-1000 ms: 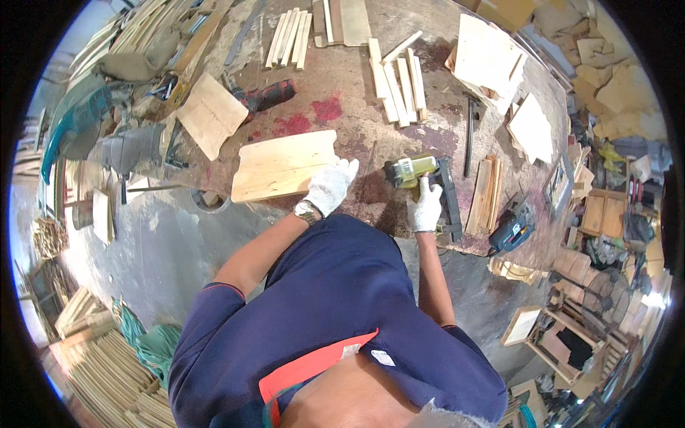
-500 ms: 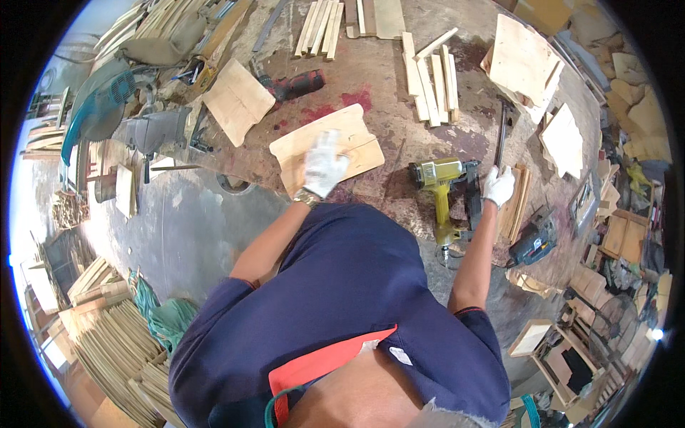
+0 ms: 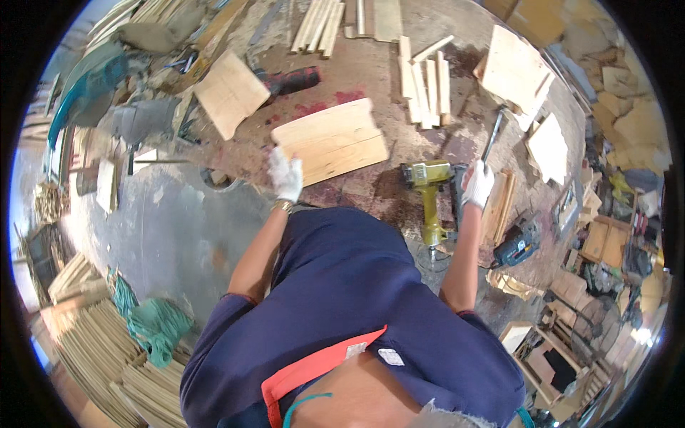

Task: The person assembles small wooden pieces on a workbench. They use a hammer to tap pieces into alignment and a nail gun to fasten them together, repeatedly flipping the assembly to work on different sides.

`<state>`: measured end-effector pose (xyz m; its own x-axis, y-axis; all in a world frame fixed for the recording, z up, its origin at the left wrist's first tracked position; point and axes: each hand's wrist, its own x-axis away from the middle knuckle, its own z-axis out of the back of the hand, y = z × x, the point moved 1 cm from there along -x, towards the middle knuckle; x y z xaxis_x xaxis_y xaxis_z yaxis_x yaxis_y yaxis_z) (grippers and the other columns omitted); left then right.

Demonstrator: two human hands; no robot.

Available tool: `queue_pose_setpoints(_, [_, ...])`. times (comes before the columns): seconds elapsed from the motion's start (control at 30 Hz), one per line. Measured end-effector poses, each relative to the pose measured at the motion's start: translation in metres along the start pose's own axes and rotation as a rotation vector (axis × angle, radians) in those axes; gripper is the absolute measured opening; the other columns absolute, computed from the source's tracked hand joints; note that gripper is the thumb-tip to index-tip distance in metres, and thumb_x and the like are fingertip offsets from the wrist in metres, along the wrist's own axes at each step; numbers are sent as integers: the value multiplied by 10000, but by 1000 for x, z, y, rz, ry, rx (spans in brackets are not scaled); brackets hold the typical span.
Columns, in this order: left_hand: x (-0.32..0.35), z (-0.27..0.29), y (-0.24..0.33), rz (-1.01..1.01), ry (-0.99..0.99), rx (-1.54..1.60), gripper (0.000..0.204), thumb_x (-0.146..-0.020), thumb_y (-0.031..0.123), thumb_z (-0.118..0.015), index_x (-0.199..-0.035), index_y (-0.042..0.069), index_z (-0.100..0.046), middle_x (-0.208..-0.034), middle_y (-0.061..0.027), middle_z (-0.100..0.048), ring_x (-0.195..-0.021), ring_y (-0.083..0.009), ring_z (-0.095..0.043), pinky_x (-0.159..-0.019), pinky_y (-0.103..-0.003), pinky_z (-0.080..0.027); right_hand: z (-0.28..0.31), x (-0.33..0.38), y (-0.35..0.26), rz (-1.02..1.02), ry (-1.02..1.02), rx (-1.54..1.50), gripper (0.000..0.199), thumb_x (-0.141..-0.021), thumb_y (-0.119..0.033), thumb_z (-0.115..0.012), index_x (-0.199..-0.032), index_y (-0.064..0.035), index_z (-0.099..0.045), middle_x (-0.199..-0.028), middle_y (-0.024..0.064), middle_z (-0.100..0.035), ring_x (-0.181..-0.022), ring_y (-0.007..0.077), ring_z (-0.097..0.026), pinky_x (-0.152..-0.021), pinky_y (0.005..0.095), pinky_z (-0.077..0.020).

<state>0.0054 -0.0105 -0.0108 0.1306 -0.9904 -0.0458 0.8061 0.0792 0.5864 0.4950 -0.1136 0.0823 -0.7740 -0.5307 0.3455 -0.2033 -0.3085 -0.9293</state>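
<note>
A pale wooden board [image 3: 335, 139] with shaped ends lies in front of me on the worktable. My left hand [image 3: 285, 177], in a white glove, rests at its near left edge, fingers stretched out and slightly blurred. To the right, my gloved right hand [image 3: 478, 183] is closed around a long, thin metal tool [image 3: 492, 135] that points away from me. The tool's far end is too small to make out. A yellow-green nail gun [image 3: 430, 200] stands just left of my right hand.
Another shaped board [image 3: 232, 93] lies beside a red and black drill [image 3: 296, 80]. Wooden strips [image 3: 428, 85] and stacked boards [image 3: 515, 71] occupy the far right. A blue-grey power tool [image 3: 519, 242] sits near right. A saw [image 3: 146, 121] stands at left.
My left hand has slid from the top of the board to its left edge. The board has shifted slightly right. The metal tool in my right hand has tilted.
</note>
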Motion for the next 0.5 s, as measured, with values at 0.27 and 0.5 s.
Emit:
queue_pose_setpoints(0.27, [-25, -5, 42, -193, -53, -94, 629, -930, 482, -599, -1381, 59, -483, -1570, -248, -364, -1484, -457, -273, -1195, -639, -179, -72, 143, 19, 150, -233, -48, 120, -1035, -182, -588, -1064, -67, -608, -733, -31, -541, -581, 70, -484, -517, 247, -398])
queue_pose_setpoints(0.5, [-25, -5, 51, -272, -95, -308, 731, -906, 570, -592, -1436, 83, -466, -1605, -219, -339, -1497, -413, -270, -1211, -604, -149, -98, 177, 51, 614, -235, 685, 251, -1010, -168, -573, -1145, 28, -653, -947, 177, -732, -815, 308, -698, -763, 376, -531])
